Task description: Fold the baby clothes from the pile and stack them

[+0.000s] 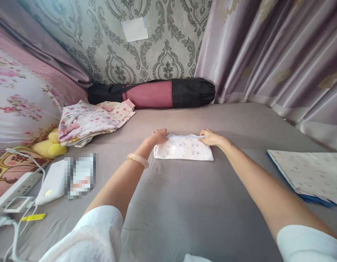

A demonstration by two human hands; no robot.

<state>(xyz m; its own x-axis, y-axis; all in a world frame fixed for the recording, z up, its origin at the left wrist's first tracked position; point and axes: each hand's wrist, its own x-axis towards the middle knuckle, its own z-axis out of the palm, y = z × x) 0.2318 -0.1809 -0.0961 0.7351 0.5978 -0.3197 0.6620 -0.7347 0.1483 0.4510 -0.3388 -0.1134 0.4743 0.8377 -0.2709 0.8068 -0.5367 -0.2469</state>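
Observation:
A small white garment with a faint grey print and a pale blue edge lies folded into a rectangle on the grey bed sheet. My left hand, with a pale bangle on its forearm, grips the far left corner of the garment. At the far right corner, my right hand pinches the same blue edge between thumb and fingers. The near edge of the cloth rests flat on the sheet. Whether the far edge is lifted off the sheet, I cannot tell.
Folded heart-print clothes lie at the back left, before a pink and black rolled bag. A power strip, cables and a white device sit at left. Another folded cloth with blue beneath is at right.

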